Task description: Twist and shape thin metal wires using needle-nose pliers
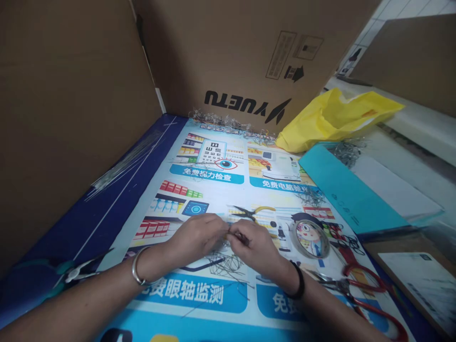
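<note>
My left hand [201, 232], a silver bangle on its wrist, and my right hand [254, 242], a black band on its wrist, meet over the printed sheet [228, 194]. Both are closed in a pinch, fingertips almost touching. What sits between them is too small and dark to make out. Beneath the hands lies a loose tangle of thin wire pieces [228, 266]. Just beyond them rest yellow-handled pliers [253, 213] with their jaws parted. A roll of clear tape [309, 239] stands to the right of my right hand.
Red-handled cutters [351, 289] lie at right front, green-handled pliers [71, 275] at left. Straight wires [123, 164] lie along the left edge. Cardboard walls [228, 52] rise behind and left. A yellow bag [331, 118] and a teal folder [345, 194] occupy the right, near wire clumps [347, 153].
</note>
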Motion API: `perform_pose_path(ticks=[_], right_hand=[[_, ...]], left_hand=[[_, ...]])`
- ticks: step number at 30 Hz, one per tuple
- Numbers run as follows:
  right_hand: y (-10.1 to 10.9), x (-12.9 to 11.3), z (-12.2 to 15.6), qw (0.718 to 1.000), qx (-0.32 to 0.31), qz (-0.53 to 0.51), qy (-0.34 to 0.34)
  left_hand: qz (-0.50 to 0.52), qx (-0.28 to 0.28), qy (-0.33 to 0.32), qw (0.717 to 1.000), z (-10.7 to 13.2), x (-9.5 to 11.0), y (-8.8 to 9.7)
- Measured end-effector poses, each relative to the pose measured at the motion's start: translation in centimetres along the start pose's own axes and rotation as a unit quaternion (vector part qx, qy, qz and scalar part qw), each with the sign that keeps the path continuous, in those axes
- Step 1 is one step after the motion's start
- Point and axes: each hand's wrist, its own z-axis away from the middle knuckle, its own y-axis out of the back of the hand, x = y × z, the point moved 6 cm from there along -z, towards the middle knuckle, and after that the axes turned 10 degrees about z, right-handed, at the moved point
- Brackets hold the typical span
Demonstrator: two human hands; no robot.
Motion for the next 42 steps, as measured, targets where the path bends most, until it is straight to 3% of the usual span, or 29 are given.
perform_pose_path(ticks=[8,20,26,33,38,42], right_hand=[[0.7,-0.5,0.1,0.999,0.043,0.027,0.014],[0.4,-0.9,0.1,0.995,0.034,0.080,0.046],[0.4,-0.8,0.3,0.994,0.030,0.091,0.042],[0.3,-0.8,0.2,0.993,0.036,0.104,0.042],[0.2,-0.7,0.2,0.994,0.026,0.100,0.040],[0.2,-0.8,0.2,0.994,0.029,0.094,0.045]], left_hand=[[0.007,0.013,0.037,0.999,0.0,-0.5,0.0],[-0.022,0.025,0.049,0.998,0.0,-0.4,0.0],[-0.026,-0.005,0.033,0.999,0.0,-0.1,-0.3],[-0.126,-0.051,-0.008,0.991,-0.1,0.5,-0.7],[-0.085,-0.035,0.018,0.996,-0.1,0.1,-0.4],[-0.053,-0.049,0.001,0.997,-0.2,0.2,-0.5]])
